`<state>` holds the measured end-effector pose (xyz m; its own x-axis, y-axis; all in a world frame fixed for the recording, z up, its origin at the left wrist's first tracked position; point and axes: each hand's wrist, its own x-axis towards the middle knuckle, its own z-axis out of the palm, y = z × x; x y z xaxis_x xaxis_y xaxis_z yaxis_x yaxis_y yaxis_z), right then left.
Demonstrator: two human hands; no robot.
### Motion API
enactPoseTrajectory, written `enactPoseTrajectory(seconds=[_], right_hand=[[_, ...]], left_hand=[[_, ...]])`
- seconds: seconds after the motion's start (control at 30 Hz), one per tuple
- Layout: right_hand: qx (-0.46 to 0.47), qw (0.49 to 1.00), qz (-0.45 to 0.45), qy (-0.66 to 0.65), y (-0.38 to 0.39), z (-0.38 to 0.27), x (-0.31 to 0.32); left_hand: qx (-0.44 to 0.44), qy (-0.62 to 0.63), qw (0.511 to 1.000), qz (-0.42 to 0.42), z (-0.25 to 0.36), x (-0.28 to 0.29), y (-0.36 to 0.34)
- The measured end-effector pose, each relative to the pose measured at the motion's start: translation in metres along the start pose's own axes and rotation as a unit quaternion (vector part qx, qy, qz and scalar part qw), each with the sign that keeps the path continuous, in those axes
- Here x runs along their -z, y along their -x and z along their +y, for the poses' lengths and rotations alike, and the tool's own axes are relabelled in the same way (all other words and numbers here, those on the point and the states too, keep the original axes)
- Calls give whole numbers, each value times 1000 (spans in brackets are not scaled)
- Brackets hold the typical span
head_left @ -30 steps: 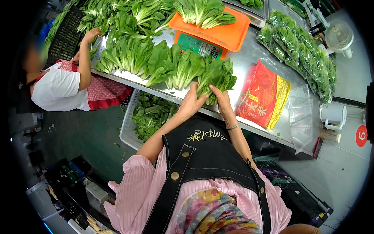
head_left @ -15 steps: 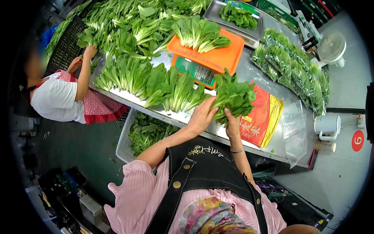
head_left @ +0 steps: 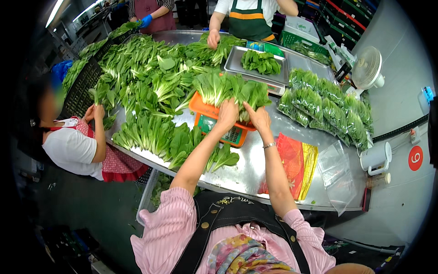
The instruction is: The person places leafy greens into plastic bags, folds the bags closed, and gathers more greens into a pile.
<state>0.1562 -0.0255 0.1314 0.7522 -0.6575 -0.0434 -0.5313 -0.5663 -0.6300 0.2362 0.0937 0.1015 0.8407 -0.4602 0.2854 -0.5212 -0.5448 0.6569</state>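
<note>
Both my hands are over the orange tray point(head_left: 199, 105) of a digital scale point(head_left: 234, 136). A bunch of leafy greens point(head_left: 256, 93) is held between them at the tray's right side. My left hand point(head_left: 228, 114) is closed at its left side, with the fingertips partly hidden by leaves. My right hand point(head_left: 258, 118) grips it from the right, thumb toward the left hand. Other pale-stemmed greens point(head_left: 210, 87) lie on the tray beside the bunch. In front of the scale, a few loose greens point(head_left: 223, 158) rest near the table edge.
A large heap of greens point(head_left: 155, 82) covers the metal table's left. Bagged greens point(head_left: 319, 102), a second scale's steel tray point(head_left: 232, 64), a red-and-yellow bag point(head_left: 292, 169) and clear plastic bags point(head_left: 336, 173) lie rightward. Co-workers stand left point(head_left: 75, 146) and across the table point(head_left: 246, 16).
My hands have moved forward and slightly left with the bunch, from above the front edge to the orange tray. The view has tilted up, showing people across the table.
</note>
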Motion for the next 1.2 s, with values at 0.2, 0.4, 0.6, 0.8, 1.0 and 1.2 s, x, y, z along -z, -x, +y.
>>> enactPoseTrajectory(seconds=[0.2, 0.4, 0.6, 0.8, 1.0, 1.2], right_hand=[[-24, 950, -66, -305, 13, 32, 0], [-41, 883, -90, -458, -9, 32, -42], [-47, 991, -87, -91, 10, 22, 7], [-47, 966, -89, -238, 32, 42, 10], [-53, 941, -111, -316, 61, 56, 15], [-41, 968, -49, -243, 63, 82, 1]], left_hand=[[7, 117, 993, -18, -2, 27, 18], [-10, 52, 999, -4, -7, 17, 9], [46, 145, 987, -42, -4, 36, 13], [65, 183, 981, 16, -25, 55, 18], [102, 213, 961, 143, -59, 113, 41], [148, 220, 938, 223, -105, 154, 70]])
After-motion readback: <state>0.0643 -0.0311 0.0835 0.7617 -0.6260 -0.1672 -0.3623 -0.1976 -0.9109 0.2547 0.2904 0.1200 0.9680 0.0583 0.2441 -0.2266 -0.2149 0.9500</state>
